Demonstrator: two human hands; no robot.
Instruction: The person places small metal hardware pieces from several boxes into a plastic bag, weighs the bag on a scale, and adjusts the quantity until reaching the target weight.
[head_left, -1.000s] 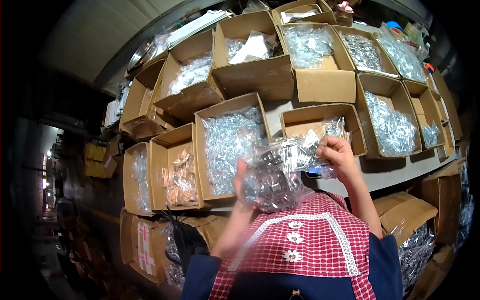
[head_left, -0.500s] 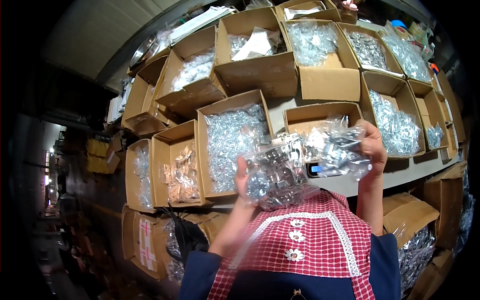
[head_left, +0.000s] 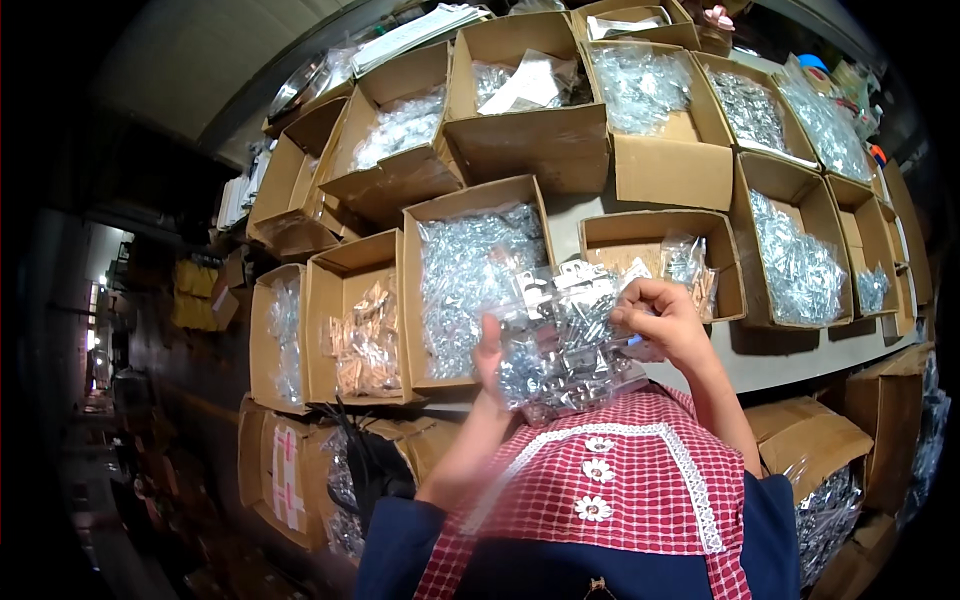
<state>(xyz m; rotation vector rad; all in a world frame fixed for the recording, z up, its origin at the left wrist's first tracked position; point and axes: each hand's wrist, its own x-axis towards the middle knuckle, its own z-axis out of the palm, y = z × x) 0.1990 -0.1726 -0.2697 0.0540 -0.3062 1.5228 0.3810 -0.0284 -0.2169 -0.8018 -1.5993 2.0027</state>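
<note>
In front of my chest, my left hand [head_left: 490, 365] is closed around the left side of clear plastic bags of shiny metal fittings [head_left: 560, 350], thumb up along their edge. The bags overlap, and I cannot tell how many there are. My right hand [head_left: 665, 318] pinches at the right side of the same bundle, fingers curled and thumb against them. Just beyond the right hand stands a small cardboard box [head_left: 732, 275], holding a clear bag of metal parts [head_left: 684, 258] and tan-coloured pieces.
Several open cardboard boxes crowd the table, among them one of bagged silver parts [head_left: 470, 290] and one of copper-coloured parts [head_left: 365, 345]. Bagged parts fill another box [head_left: 795, 265] at right. Below the table edge are more cartons [head_left: 805, 435] and a black bag [head_left: 378, 465].
My right hand has moved left and inward, bringing its bag of metal parts against the bundle in my left hand. The left hand stays nearly where it was. The view has shifted slightly.
</note>
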